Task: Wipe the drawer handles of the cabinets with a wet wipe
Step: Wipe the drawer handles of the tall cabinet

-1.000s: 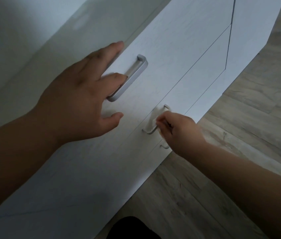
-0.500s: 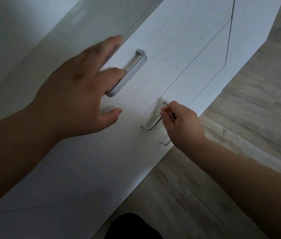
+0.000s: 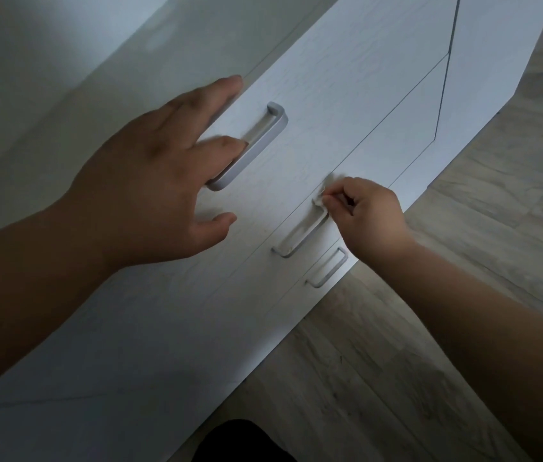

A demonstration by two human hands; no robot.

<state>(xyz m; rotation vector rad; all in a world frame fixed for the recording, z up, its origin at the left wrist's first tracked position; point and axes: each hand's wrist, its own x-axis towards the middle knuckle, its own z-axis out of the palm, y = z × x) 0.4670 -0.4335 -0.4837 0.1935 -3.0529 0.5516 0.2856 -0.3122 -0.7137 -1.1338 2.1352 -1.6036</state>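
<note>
While the right hand (image 3: 370, 221) pinches the wet wipe (image 3: 325, 191) onto the upper end of the middle drawer handle (image 3: 300, 238) and the left hand (image 3: 150, 191) rests flat, fingers spread, on the top drawer (image 3: 313, 105), the bottom handle (image 3: 328, 266) seemingly awaits, so I'd guess midway.

Home: white drawer cabinet (image 3: 346, 105), wood-look floor (image 3: 463, 261)

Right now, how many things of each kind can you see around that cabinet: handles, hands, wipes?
Drawer handles: 3 (top, middle, bottom)
Hands: 2 (left hand, right hand)
Wet wipe: 1, pinched by the right hand
Total: 6
</note>
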